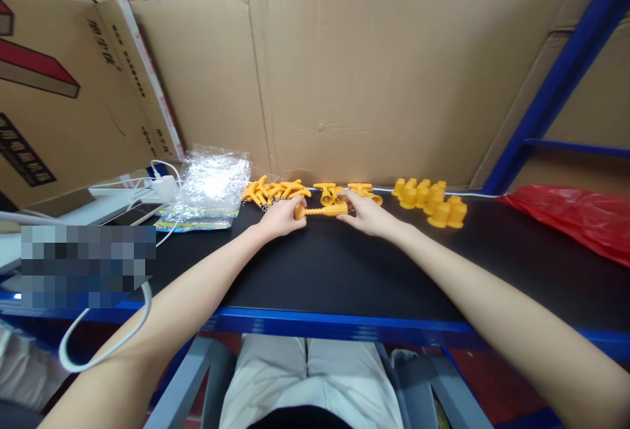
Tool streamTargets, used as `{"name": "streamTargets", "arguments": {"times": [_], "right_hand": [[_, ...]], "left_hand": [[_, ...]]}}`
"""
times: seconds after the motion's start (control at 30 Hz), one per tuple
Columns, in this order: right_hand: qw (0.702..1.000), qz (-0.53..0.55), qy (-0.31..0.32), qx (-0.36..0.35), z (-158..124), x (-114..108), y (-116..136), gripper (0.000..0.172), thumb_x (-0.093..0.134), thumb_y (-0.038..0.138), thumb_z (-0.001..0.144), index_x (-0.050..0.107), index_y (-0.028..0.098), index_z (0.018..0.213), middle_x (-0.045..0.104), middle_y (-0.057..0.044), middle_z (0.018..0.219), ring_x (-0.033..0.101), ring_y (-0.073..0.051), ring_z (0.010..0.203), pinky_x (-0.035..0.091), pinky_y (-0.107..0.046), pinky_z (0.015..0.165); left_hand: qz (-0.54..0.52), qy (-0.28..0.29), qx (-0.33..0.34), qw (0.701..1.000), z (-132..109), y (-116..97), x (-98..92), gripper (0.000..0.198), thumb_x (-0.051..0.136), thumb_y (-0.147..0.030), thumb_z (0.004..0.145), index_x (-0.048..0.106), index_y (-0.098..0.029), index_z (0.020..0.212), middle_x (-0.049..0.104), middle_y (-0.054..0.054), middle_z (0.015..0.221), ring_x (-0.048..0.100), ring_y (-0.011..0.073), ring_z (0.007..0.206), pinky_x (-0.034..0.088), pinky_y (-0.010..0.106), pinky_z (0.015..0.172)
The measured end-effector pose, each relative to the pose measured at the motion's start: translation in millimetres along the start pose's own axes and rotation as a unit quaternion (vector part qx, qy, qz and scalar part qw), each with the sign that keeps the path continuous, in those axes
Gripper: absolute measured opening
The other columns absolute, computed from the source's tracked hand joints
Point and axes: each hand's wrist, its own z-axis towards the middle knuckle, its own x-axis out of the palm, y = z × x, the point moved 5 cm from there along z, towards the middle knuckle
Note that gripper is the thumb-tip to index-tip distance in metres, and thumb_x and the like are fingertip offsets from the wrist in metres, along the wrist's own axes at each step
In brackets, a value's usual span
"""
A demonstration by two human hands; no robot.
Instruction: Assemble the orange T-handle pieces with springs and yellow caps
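Just above the black tabletop, both hands hold the ends of a yellow plastic piece with a ribbed stem (316, 212). My left hand (282, 218) is closed around its rounded left end. At the right, my right hand (365, 213) pinches the wider, cup-like end. Close behind my left hand lies a pile of yellow T-shaped handles (275, 189) with small metal parts. Yellow T-topped pieces with flared cups (325, 193) lie behind the held piece, some partly hidden by my right hand. Farther right stand several yellow flared cups (437, 203) in a group.
A clear plastic bag (214, 183) lies left of the handles, near white cables and a charger (165, 187). A red plastic bag (573, 216) lies at the right. Cardboard (394, 75) walls the back, and a blue rail (335, 325) edges the table.
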Motion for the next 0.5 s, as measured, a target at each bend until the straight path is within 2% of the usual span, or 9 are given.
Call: {"name": "streamTargets", "arguments": {"times": [0.17, 0.27, 0.37, 0.5], "right_hand": [[0.988, 0.146, 0.023, 0.048, 3.4, 6.6, -16.9, 0.049, 0.064, 0.027, 0.077, 0.043, 0.016, 0.121, 0.062, -0.009, 0.105, 0.062, -0.017, 0.091, 0.05, -0.034, 0.084], [0.973, 0.215, 0.047, 0.072, 3.5, 8.2, -23.5, 0.051, 0.066, 0.022, 0.073, 0.045, 0.016, 0.119, 0.057, -0.012, 0.116, 0.063, -0.015, 0.093, 0.05, -0.032, 0.085], [0.962, 0.256, 0.047, 0.081, 2.8, 4.7, -23.2, 0.042, 0.064, 0.017, 0.075, 0.051, 0.016, 0.114, 0.055, -0.011, 0.121, 0.064, -0.015, 0.094, 0.05, -0.031, 0.087], [0.935, 0.335, 0.048, 0.105, 2.7, 4.6, -19.9, 0.025, 0.056, 0.024, 0.084, 0.057, 0.016, 0.108, 0.066, -0.009, 0.102, 0.068, -0.017, 0.082, 0.051, -0.036, 0.087]], "left_hand": [[0.028, 0.001, 0.002, 1.0, 1.5, 1.3, 0.5, 0.03, 0.056, -0.031, 0.073, 0.055, -0.023, 0.102, 0.061, 0.002, 0.078, 0.058, 0.0189, 0.07, 0.042, 0.029, 0.064], [0.04, -0.001, -0.003, 0.999, 2.6, 2.4, 0.0, 0.03, 0.057, -0.031, 0.074, 0.055, -0.022, 0.103, 0.063, 0.004, 0.082, 0.059, 0.0208, 0.074, 0.043, 0.03, 0.066], [0.036, -0.013, 0.001, 0.999, 2.1, 2.7, -2.0, 0.03, 0.056, -0.03, 0.074, 0.055, -0.022, 0.104, 0.063, 0.005, 0.083, 0.06, 0.0215, 0.075, 0.043, 0.031, 0.066], [0.031, -0.04, 0.015, 0.999, -0.1, 0.2, -6.0, 0.03, 0.055, -0.029, 0.075, 0.055, -0.021, 0.104, 0.064, 0.005, 0.084, 0.06, 0.0212, 0.076, 0.043, 0.031, 0.067]]}}
